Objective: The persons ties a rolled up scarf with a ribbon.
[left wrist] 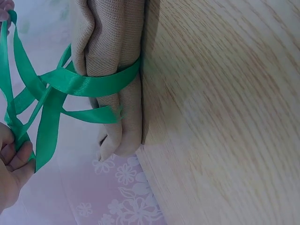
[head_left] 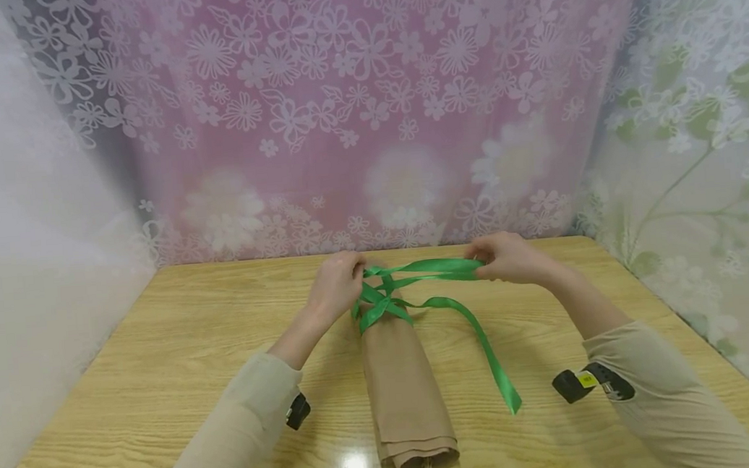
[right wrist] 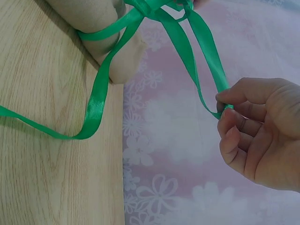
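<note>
A roll of tan cloth (head_left: pixel 406 391) lies lengthwise on the table, its folded end toward me. Green ribbon (head_left: pixel 442 265) wraps round its far part and crosses over itself on top. My left hand (head_left: pixel 339 283) pinches the ribbon close to the crossing, beside the roll; the left wrist view shows the fingers (left wrist: pixel 18 159) curled on it. Out to the right, my right hand (head_left: pixel 509 257) pinches a doubled length of ribbon, drawn out as a loop, seen closely at the fingertips (right wrist: pixel 227 101). One loose ribbon tail (head_left: pixel 487 349) trails down onto the table at the right.
The wooden table (head_left: pixel 164 394) ends at a back edge just beyond the hands. Behind it hangs a pink flowered curtain (head_left: pixel 366 118), with pale sheeting on both sides. A black wrist camera (head_left: pixel 574 385) sits under the right sleeve, and another (head_left: pixel 298 411) by the left.
</note>
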A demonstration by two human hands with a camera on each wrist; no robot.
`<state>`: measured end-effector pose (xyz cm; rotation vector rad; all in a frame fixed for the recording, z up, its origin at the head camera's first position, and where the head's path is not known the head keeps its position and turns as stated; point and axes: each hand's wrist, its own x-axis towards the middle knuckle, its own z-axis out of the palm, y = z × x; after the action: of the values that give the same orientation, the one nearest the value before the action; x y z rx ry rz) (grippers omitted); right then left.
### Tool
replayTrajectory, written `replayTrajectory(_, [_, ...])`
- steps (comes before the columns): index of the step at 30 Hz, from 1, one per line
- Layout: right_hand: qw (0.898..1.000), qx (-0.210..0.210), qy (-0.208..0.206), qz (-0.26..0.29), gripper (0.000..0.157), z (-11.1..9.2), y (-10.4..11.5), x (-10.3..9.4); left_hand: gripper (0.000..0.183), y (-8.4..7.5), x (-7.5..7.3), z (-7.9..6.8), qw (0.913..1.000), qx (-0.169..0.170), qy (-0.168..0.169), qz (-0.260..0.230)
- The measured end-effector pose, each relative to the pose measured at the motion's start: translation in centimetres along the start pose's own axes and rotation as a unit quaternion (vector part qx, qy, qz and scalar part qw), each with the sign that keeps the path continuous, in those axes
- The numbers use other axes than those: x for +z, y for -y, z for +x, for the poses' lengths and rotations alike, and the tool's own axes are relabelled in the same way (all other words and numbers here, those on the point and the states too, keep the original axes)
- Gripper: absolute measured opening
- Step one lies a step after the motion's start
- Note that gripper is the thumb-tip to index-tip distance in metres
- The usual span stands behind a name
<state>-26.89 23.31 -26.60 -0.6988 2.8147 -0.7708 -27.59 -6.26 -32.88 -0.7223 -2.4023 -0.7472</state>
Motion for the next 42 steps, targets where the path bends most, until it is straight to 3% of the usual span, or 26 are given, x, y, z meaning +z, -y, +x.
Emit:
replayTrajectory(16, [1.0,-0.005,-0.025,-0.008,0.035,-1.1,-1.4,-1.0,0.016,0.1,0.0,0.0,0.9999,-0.007,-0.008,0.009])
replayTrajectory(22, [0.996,-0.012,-0.066,-0.063,0.024,-1.3,-1.4,-0.9,0.016,0.3,0.1,-0.1,0.9994,0.015,-0.019,0.026])
replayTrajectory(28, [0.985,-0.014,-0.089,-0.146,0.019,-1.6,-1.4,-1.1,0.015,0.3,0.3,-0.1,0.9992,0.019,-0.014,0.033])
replayTrajectory(34, [0.982,-0.011,-0.089,-0.166,0.019,-1.7,-1.5,-1.0,0.015,0.5,0.4,-0.1,0.9989,0.024,-0.015,0.037])
replayTrajectory(42, [0.972,-0.023,-0.118,-0.2,0.015,-1.6,-2.6,-0.8,0.011,1.1,0.0,-0.8,0.9952,0.06,-0.03,0.072])
